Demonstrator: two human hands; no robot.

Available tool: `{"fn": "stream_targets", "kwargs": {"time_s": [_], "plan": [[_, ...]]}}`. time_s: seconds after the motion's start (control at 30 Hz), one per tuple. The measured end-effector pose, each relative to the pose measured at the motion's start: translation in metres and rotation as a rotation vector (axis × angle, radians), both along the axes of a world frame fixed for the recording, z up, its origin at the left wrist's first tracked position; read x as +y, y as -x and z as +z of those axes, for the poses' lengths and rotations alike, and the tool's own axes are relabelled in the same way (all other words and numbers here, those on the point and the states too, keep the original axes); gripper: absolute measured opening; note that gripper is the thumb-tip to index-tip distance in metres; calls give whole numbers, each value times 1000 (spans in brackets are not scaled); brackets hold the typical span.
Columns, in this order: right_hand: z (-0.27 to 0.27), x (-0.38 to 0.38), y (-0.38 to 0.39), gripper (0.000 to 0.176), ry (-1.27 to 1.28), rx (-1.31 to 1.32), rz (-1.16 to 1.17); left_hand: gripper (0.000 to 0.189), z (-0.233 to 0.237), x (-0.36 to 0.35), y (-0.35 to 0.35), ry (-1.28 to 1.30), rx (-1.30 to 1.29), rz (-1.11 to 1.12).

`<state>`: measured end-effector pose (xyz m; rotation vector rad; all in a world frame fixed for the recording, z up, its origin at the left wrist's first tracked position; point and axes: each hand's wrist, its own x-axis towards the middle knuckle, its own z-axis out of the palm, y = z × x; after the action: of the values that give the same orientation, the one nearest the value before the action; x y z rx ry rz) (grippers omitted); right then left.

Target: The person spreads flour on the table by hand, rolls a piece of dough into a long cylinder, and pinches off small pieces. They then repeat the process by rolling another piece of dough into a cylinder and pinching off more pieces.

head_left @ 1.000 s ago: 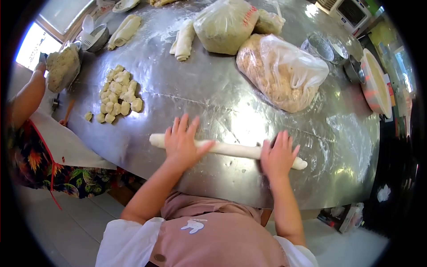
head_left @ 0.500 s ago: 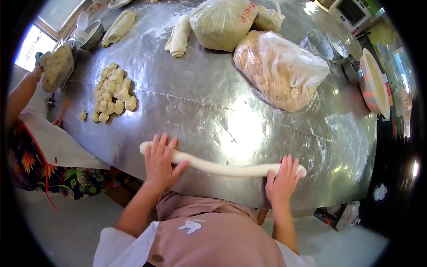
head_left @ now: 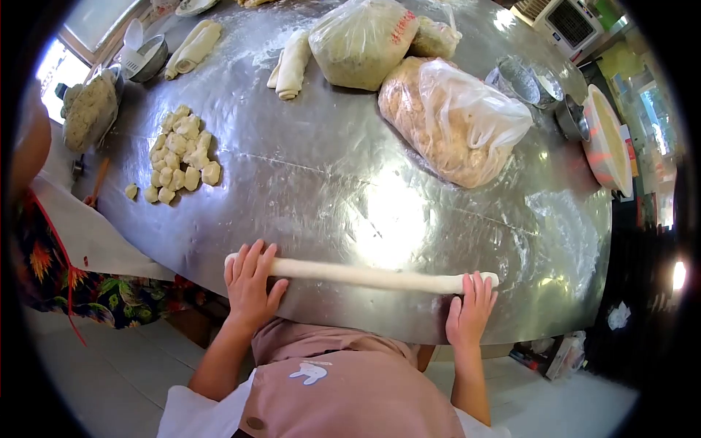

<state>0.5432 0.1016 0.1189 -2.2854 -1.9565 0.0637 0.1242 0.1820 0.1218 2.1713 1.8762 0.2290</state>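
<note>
Pale, smooth dough rope (head_left: 365,276) lies near the steel table (head_left: 409,182) front edge; longer, thinner, straighter than before. Left hand (head_left: 250,285) and right hand (head_left: 469,310), fingers spread flat, press its ends, now wider apart. Cut dough lumps (head_left: 179,153) beyond.

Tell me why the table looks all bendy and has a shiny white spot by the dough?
Head view: the wide lens curves the steel table and leaves black corners; light bounces off the metal as white glare just beyond the dough rope; the window at top left is washed out; the left hand and right hand look sharp.
</note>
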Motion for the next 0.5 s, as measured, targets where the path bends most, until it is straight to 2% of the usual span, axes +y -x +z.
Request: {"fn": "stream_targets", "kwargs": {"time_s": [0.1,0.2,0.23,0.27,0.33,0.4,0.43,0.5], "plan": [[-3,27,6,48,-10,-63,-40,69,-13,19,4,21,50,50],[1,102,13,48,176,-91,-225,67,-10,93,-23,5,94,186],[12,125,23,46,187,-114,-162,66,-7,111,-37,-5,130,215],[23,148,36,45,200,-139,-102,65,10,125,-61,-52,71,148],[29,185,64,47,-77,140,128,64,27,141,-121,-155,-11,13],[3,213,92,51,-264,533,188,61,16,144,-175,-213,-103,-80],[-11,213,99,52,-209,568,187,58,-14,145,-193,-235,-36,-123],[-31,207,105,55,-95,635,186,58,-28,125,-193,-147,-58,-163]]}}
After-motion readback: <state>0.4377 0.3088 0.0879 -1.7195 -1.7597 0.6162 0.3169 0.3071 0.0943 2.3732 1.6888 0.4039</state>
